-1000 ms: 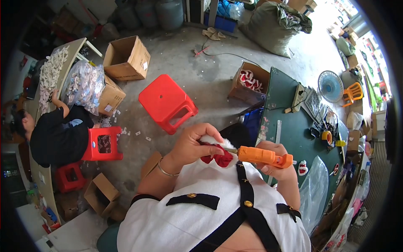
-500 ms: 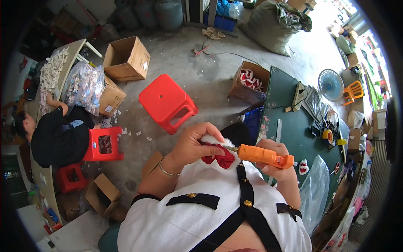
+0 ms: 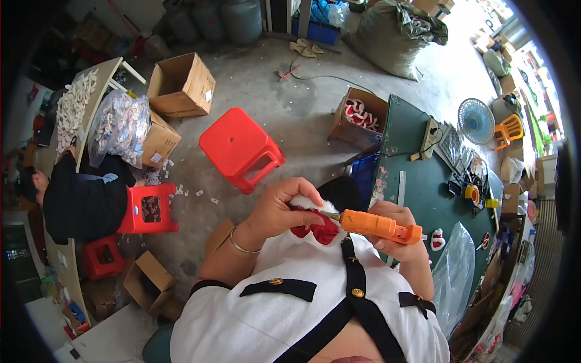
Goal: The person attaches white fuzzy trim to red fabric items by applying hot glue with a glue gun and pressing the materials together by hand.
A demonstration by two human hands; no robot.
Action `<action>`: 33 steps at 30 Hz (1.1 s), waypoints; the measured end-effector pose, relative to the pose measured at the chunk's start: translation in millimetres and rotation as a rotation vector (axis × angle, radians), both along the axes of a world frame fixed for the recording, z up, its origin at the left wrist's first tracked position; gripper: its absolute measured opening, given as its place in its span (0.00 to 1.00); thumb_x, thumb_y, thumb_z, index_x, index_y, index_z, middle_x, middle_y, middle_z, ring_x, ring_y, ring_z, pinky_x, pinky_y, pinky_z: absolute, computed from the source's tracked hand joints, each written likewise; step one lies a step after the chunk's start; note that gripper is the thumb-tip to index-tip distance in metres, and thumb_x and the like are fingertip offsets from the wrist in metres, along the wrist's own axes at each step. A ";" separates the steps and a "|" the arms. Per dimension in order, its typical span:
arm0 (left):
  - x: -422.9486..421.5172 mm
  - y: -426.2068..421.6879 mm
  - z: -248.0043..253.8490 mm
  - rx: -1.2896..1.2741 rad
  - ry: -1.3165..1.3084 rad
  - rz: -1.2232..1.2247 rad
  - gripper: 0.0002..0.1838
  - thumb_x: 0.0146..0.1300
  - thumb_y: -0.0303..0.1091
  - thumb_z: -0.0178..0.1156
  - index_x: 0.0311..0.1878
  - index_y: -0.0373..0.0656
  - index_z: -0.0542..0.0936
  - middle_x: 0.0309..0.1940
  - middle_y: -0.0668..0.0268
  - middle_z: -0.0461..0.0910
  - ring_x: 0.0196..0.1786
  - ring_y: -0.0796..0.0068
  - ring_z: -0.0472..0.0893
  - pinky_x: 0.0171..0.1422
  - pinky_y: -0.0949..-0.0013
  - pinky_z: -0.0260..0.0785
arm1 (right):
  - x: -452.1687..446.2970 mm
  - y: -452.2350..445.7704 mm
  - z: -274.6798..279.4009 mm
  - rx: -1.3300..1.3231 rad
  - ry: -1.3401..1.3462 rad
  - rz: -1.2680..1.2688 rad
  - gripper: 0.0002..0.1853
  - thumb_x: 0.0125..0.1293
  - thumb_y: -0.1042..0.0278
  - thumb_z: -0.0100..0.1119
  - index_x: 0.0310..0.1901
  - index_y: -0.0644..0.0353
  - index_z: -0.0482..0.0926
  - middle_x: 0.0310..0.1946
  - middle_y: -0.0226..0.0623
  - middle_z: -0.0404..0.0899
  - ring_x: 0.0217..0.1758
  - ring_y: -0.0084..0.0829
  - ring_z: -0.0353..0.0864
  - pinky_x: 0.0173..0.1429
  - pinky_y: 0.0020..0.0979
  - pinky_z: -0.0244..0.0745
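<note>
A red and white fluffy piece [image 3: 325,231] is pinched in my left hand [image 3: 282,209], thumb and fingers at its upper left edge. My right hand [image 3: 396,233] is wrapped round an orange glue gun [image 3: 370,223]. The gun points left, and its metal nozzle meets the white fluff close to my left fingertips. Whether glue is coming out is too small to tell. Another small red and white piece [image 3: 437,240] lies on the green table [image 3: 402,175] to the right, beside a clear plastic sheet [image 3: 454,272].
A red stool [image 3: 236,142] stands ahead of me. Right of it are a carton [image 3: 357,136] of red and white pieces, a metal ruler [image 3: 402,189], scissors [image 3: 484,241] and a fan [image 3: 476,121]. At left, a person in black [image 3: 82,202] sits by a long table.
The nozzle has shifted slightly left against the fluff, while my left hand stays nearly still. At far left, the seated person's arm and head have moved.
</note>
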State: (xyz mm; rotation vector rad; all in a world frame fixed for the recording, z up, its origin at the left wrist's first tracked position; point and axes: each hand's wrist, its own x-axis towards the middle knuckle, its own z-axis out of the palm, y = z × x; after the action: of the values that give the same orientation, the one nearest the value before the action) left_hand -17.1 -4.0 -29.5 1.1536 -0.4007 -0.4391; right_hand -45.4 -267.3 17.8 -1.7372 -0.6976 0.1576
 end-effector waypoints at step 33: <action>-2.8 0.5 2.4 -0.130 0.194 -0.033 0.12 0.53 0.20 0.66 0.38 0.40 0.75 0.28 0.70 0.77 0.28 0.88 0.76 0.32 0.83 0.69 | 2.8 -13.9 3.4 0.026 -0.003 0.094 0.17 0.50 0.58 0.68 0.25 0.64 0.76 0.22 0.38 0.74 0.29 0.40 0.73 0.35 0.36 0.68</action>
State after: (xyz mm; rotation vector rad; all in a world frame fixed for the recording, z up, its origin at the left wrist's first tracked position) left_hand -19.9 -3.5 -27.1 0.9699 -0.2755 -0.5414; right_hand -42.5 -281.2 21.2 -1.6813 -0.7812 0.2100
